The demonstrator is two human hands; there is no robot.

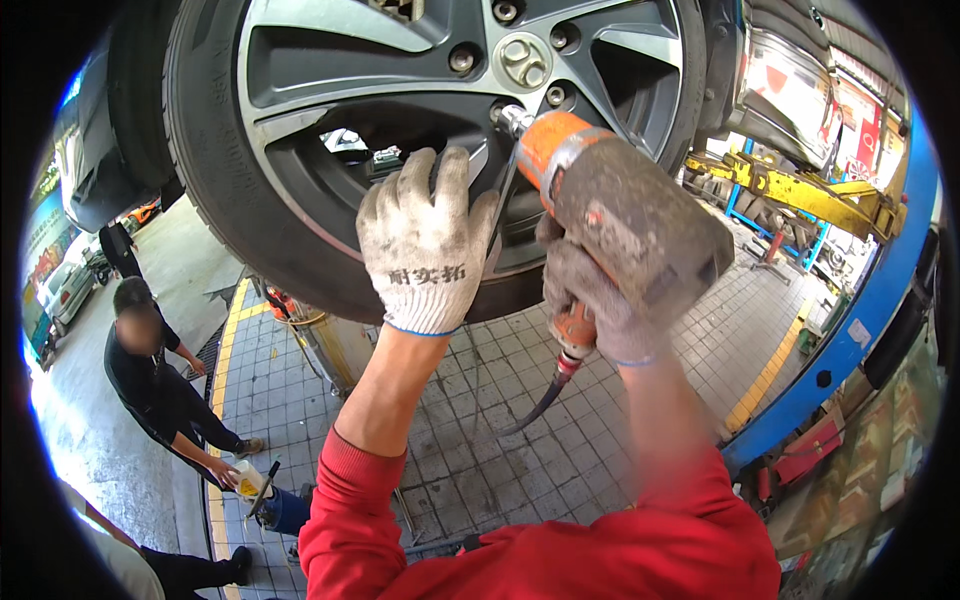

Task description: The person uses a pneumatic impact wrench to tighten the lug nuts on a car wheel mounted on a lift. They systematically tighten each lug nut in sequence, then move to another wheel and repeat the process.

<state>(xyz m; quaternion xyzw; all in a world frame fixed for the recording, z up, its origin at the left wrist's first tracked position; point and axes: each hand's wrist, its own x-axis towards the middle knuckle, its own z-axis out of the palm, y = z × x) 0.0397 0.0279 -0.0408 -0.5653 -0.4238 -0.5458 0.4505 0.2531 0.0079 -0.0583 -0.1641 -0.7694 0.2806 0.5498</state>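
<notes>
A car wheel (300, 124) with dark alloy spokes and a bare-metal centre cap (523, 60) hangs before me at about chest height. Around the cap sit several wheel nuts (462, 59) in their recesses. My right hand (581, 289), in a soiled knit glove, grips the handle of an orange and grey pneumatic impact wrench (630, 214). The chrome socket (514, 120) at its nose is at the lower nut recess. My left hand (426, 240), in a whitish knit glove bearing print, lies against the lower spoke with fingers extended and thumb apart.
An air hose (544, 409) hangs from the wrench handle. A blue lift post (847, 337) and yellow lift arm (795, 184) stand at right. On the left a person in dark clothes (161, 375) bends over a blue container (283, 511); another person (142, 559) is partly visible below.
</notes>
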